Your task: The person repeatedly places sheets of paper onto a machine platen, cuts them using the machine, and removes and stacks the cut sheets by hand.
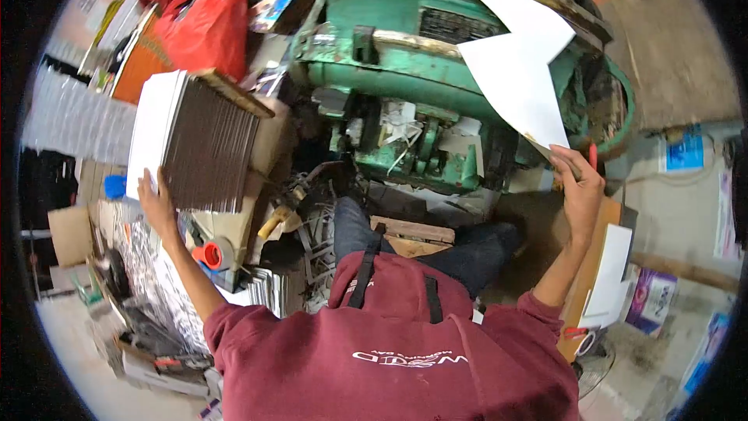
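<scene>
My left hand (158, 201) rests with its fingers apart on the white top sheet (156, 125) of a tall stack of sheets (209, 144) at the left. A large white sheet (518, 70), curved and notched in outline, hangs from my right hand (578, 183), which pinches its lower corner. That sheet lies across the right part of a green machine (389, 74) in front of me. White paper scraps (400, 125) sit in the machine's lower opening.
A red plastic bag (206, 27) is at the upper left. Below the stack are a tape roll (214, 253) and a yellow handle (273, 222). White sheets lie on a board (596, 265) at the right, beside a purple box (650, 300). Paper strips litter the floor.
</scene>
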The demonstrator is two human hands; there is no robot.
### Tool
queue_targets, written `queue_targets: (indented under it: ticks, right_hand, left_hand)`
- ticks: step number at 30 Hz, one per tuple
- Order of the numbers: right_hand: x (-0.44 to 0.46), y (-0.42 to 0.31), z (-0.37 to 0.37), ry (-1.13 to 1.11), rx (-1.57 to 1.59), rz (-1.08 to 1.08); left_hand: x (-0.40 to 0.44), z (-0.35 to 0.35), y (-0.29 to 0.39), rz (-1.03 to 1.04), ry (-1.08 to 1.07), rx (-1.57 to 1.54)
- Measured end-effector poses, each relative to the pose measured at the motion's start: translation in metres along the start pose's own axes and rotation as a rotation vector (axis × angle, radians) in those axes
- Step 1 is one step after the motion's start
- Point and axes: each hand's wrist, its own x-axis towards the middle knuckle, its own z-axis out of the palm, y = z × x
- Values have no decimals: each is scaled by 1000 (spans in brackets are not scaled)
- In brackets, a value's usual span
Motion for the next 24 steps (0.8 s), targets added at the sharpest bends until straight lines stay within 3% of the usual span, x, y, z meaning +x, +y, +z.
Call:
queue_targets:
  ticks: [3, 6, 7, 12, 13, 14, 16, 17, 19, 20, 21, 22, 24]
  right_hand:
    - [-8, 3, -17, 0, 31, 25]
    - [-14, 0, -32, 119, 127, 18]
    - [-16, 1, -38, 130, 162, -7]
    - [-31, -2, -52, 131, 102, -33]
    - [-40, -6, -54, 118, 87, -29]
    - [-52, -9, -57, 109, 72, -18]
    - [-77, -14, -74, 60, 120, 108]
    - [-91, -13, -83, 40, 147, 176]
    - [-129, 5, -114, 345, 224, 42]
    - [-152, 18, -140, 616, 194, 124]
    - [-168, 24, -158, 830, 483, -194]
    - [-173, 20, -169, 979, 491, -309]
    - [-170, 9, -165, 968, 368, -467]
  left_hand:
    - [0, 3, 2, -6, 42, -1]
    - [-1, -8, 63, 97, 457, 328]
    - [11, -4, 95, 328, 580, 35]
    - [-10, -47, 380, 832, 148, -595]
    - [-9, -27, 424, 1028, 144, -552]
    - [-16, -23, 467, 1157, -23, -487]
    - [-29, -26, 541, 1360, -29, -518]
    - [-34, -17, 562, 1450, 3, -377]
    - [-51, -8, 576, 1579, -67, -249]
    - [-61, -20, 569, 1629, -194, -220]
    - [-75, -26, 555, 1646, -158, -256]
    - [-85, -30, 537, 1666, -117, -284]
    - [-111, -20, 502, 1723, -161, -472]
